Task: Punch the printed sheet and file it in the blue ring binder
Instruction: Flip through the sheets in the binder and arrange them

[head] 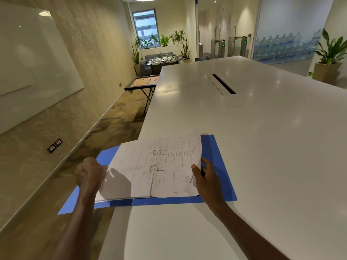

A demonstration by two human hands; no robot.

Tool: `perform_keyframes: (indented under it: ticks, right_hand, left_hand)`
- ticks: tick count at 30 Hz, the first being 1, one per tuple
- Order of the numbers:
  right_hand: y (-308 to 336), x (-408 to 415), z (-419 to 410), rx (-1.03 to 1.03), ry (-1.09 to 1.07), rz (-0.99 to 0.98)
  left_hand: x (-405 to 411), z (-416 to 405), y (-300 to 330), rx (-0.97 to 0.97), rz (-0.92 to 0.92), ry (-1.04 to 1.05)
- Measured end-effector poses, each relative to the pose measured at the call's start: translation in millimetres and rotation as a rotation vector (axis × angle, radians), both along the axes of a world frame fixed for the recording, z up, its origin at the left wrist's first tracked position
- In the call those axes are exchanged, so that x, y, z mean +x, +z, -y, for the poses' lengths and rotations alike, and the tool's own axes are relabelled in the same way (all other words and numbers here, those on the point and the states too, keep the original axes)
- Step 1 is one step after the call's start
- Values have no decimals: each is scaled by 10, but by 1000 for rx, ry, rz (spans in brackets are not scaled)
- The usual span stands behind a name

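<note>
The blue ring binder (219,166) lies open at the desk's (262,137) near left corner, its left cover hanging out past the left edge over the floor. That overhang probably explains the left hand (90,173): it sits at the outer edge of the left-hand stack of pages (129,175), seemingly steadying the unsupported half so it does not tip. The hand is blurred, its fingers look curled at the paper edge, but I cannot tell whether they actually pinch the pages or only rest against them.

The right hand (206,177) grasps the outer edge of the right-hand pages (176,166), thumb on top of the paper and fingers beneath, lifting that edge so the sheets bow upward. Judging by this, the person is leafing or settling paper on the rings (157,160), which look closed, passing through holes near the spine.

The printed sheet itself appears to be the top page under the right thumb: white, covered with a faint printed table of rows and columns, a small round mark near its near edge. The print is too small to read. No hole punch is visible on the desk, so punching looks done.
</note>
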State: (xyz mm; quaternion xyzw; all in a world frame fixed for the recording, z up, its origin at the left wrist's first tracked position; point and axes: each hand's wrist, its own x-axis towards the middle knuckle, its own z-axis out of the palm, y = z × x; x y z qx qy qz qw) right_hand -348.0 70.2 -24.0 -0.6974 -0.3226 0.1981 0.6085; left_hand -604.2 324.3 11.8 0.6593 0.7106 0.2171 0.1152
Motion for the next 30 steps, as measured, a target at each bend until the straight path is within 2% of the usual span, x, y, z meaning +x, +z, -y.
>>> perform_keyframes:
  ticks: [4,9,11,15,19,25,30]
  right_hand:
    - [-5,6,7,-6,2,-9]
    - [-14,9,8,1,1,11]
    - [-17,9,-2,-5,2,18]
    - [-7,6,8,-29,2,38]
    - [11,7,21,-66,-3,53]
    - [-13,5,9,-101,-16,154]
    - [-13,13,18,-89,-21,163]
  left_hand:
    - [288,297,193,46,30,-36]
    - [647,561,293,122,204,-106]
    - [829,723,363,131,281,-210]
    - [1209,1056,461,92,385,-435]
    - [1601,1367,391,8,381,-611]
    - [1891,1573,189,-169,409,-723]
    - [1898,1619,121,-253,494,-675]
